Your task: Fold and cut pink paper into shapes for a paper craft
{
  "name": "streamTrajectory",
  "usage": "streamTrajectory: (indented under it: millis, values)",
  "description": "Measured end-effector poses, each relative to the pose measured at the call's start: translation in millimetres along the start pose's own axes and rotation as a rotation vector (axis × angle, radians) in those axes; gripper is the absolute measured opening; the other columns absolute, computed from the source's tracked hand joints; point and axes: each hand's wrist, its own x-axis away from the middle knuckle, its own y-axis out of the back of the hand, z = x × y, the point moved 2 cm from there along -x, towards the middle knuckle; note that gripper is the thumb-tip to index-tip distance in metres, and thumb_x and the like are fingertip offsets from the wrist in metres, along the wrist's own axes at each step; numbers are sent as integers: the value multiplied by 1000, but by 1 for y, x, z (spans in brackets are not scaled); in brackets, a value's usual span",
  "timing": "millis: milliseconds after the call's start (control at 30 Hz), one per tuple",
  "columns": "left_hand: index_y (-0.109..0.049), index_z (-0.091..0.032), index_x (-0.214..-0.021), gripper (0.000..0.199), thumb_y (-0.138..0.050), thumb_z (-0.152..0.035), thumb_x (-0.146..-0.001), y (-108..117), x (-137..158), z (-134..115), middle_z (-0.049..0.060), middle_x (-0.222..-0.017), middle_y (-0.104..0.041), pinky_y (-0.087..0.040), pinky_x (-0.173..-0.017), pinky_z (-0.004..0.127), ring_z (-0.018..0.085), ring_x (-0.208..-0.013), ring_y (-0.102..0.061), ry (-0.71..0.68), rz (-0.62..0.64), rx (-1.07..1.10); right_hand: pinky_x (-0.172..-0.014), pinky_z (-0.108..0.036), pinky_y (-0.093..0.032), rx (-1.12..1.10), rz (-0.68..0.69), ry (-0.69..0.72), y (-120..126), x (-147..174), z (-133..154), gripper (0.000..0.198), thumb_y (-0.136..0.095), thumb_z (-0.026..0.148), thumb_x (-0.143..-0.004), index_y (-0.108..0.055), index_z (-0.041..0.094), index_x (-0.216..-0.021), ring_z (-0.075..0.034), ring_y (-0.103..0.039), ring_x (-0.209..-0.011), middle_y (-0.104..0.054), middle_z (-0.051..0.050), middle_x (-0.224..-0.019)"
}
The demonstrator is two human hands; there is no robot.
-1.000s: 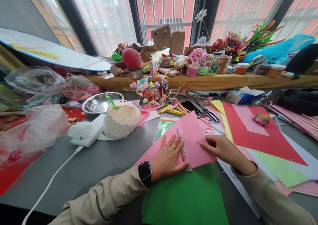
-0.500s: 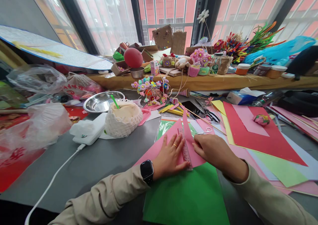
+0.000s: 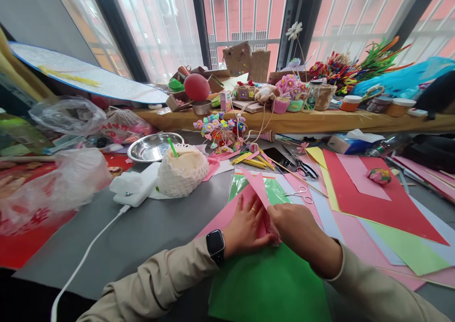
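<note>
My left hand [image 3: 244, 229] lies flat with fingers spread, pressing on a pink sheet of paper [image 3: 220, 216] and a clear pink ruler [image 3: 272, 227]. The ruler's lower end shows beside my thumb; the rest is mostly hidden. My right hand [image 3: 302, 234] is closed on the right side of the pink paper. That raised flap [image 3: 258, 185] leans left over the ruler and the fingertips of my left hand. Under the pink paper lies a green sheet [image 3: 268, 284].
Small white-handled scissors [image 3: 302, 195] and black scissors [image 3: 306, 169] lie behind my right hand. Coloured papers [image 3: 373, 213] spread to the right. A coconut in foam netting [image 3: 183, 173], a metal plate [image 3: 142, 147] and a white charger [image 3: 133, 189] with a cable stand left.
My right hand has moved slightly left and down, drawing the pink flap over the ruler toward my left hand. The small scissors now show more fully. The view has shifted a little.
</note>
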Motion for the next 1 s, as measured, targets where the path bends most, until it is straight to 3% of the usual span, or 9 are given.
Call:
streamTrajectory:
  millis: [600, 700, 867, 1000]
  values:
    - [-41, -19, -114, 53, -36, -52, -73, 2, -1, -2, 10, -117, -43, -6, -94, 55, 32, -113, -24, -9, -27, 4, -42, -25, -22, 7, -47, 62, 3, 3, 12, 16, -45, 4, -70, -56, 15, -67, -16, -57, -58, -61, -4, -62]
    - [-39, -19, -116, 54, -34, -53, -74, 2, 0, -2, 11, -119, -41, -6, -94, 54, 32, -115, -22, -2, -30, 1, -42, -25, -22, 6, -34, 37, 4, 9, 8, 14, -46, 7, -71, -56, 16, -69, -17, -58, -59, -62, -3, -64]
    - [-26, -16, -125, 65, -28, -57, -75, -1, 0, 0, 12, -128, -30, -5, -95, 54, 31, -120, -16, 0, 3, 0, -41, -25, -21, 61, 63, -130, 5, 25, -1, 15, -47, 5, -70, -57, 16, -68, -19, -59, -58, -62, -5, -63]
    - [-24, -15, -126, 66, -28, -57, -75, 0, 0, 0, 12, -129, -29, -6, -95, 54, 31, -120, -15, 2, 3, -12, -40, -26, -19, 90, -36, -61, -1, 29, 4, 21, -45, -2, -67, -55, 16, -60, -17, -57, -50, -60, -4, -55]
